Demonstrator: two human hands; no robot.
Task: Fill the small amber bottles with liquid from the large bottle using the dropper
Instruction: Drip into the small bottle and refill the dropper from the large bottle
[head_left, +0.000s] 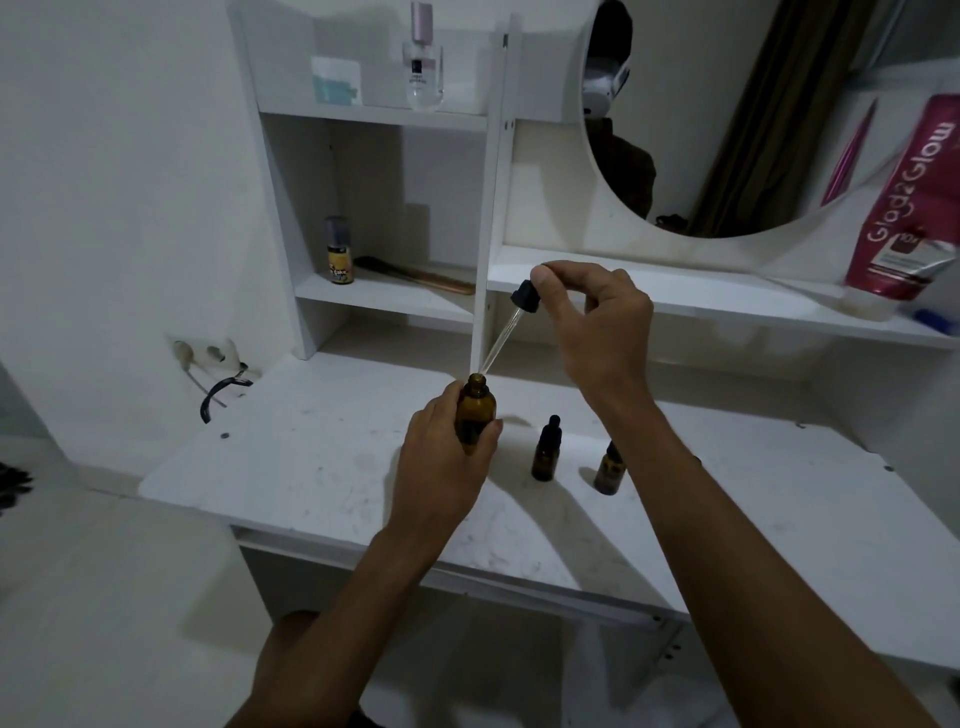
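Amber glass: one large open bottle (475, 410), near upright over the white table (311, 467), fingers of left hand (441, 467) curled round it | one tilted glass dropper with black bulb (511, 322), tip at the bottle mouth, bulb pinched by right hand (597, 322) | two standing on table: small amber bottle with black cap (545, 452), second small amber bottle (609, 470) just beside | contents: cannot tell

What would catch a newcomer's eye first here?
Two hands at the centre: the left hand grips a large amber bottle over the white table, and the right hand pinches a dropper with its glass tip at the bottle's mouth. Two small amber bottles stand to the right.
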